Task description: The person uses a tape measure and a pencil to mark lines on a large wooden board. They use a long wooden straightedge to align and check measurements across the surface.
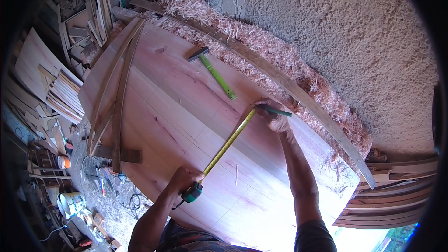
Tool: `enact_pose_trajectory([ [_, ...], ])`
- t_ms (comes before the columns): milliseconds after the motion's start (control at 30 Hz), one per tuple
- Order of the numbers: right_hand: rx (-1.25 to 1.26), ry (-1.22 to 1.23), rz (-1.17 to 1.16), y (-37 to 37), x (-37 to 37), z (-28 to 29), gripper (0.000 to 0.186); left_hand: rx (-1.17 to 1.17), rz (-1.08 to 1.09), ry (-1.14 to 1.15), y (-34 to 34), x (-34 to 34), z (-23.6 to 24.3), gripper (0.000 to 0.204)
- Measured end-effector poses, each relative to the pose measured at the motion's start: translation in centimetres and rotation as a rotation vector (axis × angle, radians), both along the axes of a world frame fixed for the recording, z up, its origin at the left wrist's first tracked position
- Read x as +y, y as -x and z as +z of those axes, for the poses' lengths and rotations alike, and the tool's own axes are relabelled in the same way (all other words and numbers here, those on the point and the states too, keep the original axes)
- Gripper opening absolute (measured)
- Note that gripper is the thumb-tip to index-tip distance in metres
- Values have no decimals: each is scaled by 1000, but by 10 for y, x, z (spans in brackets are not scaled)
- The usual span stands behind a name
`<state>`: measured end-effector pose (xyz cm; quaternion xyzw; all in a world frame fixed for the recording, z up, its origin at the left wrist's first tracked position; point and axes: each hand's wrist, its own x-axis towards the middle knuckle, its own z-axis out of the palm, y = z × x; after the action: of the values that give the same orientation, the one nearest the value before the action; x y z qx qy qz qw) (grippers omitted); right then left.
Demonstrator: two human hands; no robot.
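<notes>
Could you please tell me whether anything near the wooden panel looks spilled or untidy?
Yes: wood shavings lie in a loose heap between the wooden panel and the rough wall, with a long plank running along them. They look untidy because they are tangled and scattered, like uncleared waste.

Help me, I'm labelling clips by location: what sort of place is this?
Probably a woodworking shop: wood shavings are heaped against the rough wall, long timber pieces are stacked at the right, and a tape measure stretches across a broad wooden panel.
</notes>
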<state>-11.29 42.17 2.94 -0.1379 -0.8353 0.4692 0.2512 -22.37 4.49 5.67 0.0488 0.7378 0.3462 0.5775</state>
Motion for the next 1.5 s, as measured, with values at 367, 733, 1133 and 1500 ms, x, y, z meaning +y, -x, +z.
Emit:
enact_pose_trajectory([
  [367, -95, -17, -12, -2, 5, 5, 16, 0, 26, -52, -2, -1, -11, 18],
  [733, -156, 136, 28, 0, 11, 2, 13, 14, 37, -62, -3, 2, -9, 18],
  [1133, 1, 99, -36, -1, 5, 5, 20, -15, 33, -7, -2, -3, -21, 17],
  [1500, -47, 118, -60, -3, 3, 6, 19, 18, -27, 20, 0, -1, -11, 21],
])
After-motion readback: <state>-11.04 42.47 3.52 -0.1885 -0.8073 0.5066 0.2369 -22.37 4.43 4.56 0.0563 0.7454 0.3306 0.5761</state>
